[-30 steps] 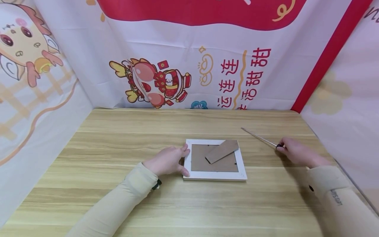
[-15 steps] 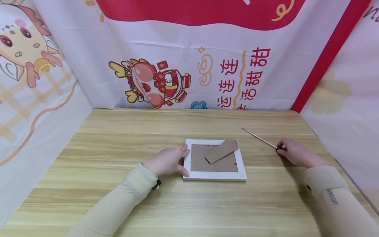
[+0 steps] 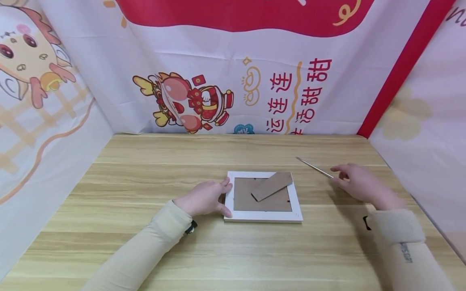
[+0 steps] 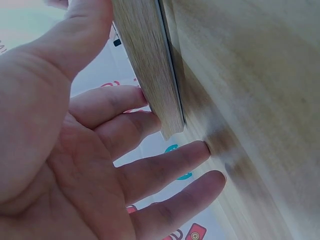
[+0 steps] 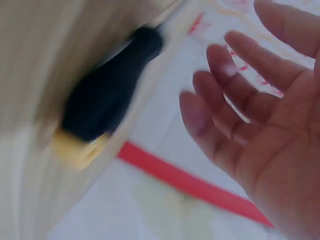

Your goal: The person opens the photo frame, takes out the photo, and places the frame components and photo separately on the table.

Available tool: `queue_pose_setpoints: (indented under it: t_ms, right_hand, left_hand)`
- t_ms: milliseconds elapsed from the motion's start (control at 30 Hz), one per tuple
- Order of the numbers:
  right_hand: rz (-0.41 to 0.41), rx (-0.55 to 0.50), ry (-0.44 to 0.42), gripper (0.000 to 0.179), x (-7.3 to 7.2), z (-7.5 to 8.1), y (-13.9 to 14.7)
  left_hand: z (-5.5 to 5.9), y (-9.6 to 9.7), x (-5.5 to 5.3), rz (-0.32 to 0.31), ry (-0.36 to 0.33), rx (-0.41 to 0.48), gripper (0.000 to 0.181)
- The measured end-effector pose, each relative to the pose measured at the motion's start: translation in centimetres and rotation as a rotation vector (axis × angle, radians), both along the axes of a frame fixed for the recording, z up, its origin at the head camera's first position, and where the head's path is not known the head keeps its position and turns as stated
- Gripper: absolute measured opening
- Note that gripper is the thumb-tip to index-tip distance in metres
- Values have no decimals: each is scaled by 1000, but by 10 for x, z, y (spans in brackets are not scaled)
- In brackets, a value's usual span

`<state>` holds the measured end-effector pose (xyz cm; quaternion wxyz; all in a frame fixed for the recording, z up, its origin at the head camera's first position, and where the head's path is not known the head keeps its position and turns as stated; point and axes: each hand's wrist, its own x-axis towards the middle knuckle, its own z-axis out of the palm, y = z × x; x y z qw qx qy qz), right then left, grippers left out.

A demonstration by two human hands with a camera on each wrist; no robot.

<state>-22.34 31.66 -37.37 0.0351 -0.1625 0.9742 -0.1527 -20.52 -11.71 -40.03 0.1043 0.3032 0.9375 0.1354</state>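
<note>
A white picture frame [image 3: 263,216] lies back up on the table, its brown backing board [image 3: 242,198] showing. A brown easel stand [image 3: 273,186] slants across its upper right. My left hand [image 3: 204,198] rests against the frame's left edge, thumb near the front corner, fingers farther back; in the left wrist view its fingers [image 4: 165,167] are spread and fairly straight. My right hand [image 3: 360,186] hovers over a screwdriver [image 3: 314,167] lying on the table, hiding its handle in the head view. The right wrist view shows the black and yellow handle [image 5: 107,90] apart from the loosely bent fingers.
The wood-grain table [image 3: 233,254] reaches back to a white printed cloth [image 3: 225,48] with red lettering and a cartoon figure. More printed cloth hangs at the left side [image 3: 65,133] and right side [image 3: 429,161].
My right hand has let go of the screwdriver's handle and lifted slightly, its fingers loosened. The screwdriver stays on the table. My left hand and the picture frame have not moved.
</note>
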Motion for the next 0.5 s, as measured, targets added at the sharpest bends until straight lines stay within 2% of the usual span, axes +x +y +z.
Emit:
queue_pose_setpoints:
  t_ms: [133, 333, 400, 500]
  right_hand:
    - [53, -38, -82, 42, 14, 9, -27]
    - [133, -67, -258, 49, 29, 7, -55]
    - [144, -67, -279, 53, 32, 6, -62]
    - [140, -42, -259, 59, 36, 6, -70]
  left_hand:
    - [3, 1, -1, -6, 0, -1, 96]
    - [4, -1, -4, -29, -16, -4, 92]
    - [5, -3, -7, -27, -35, 10, 89]
    - [10, -7, -15, 23, -95, 78, 83]
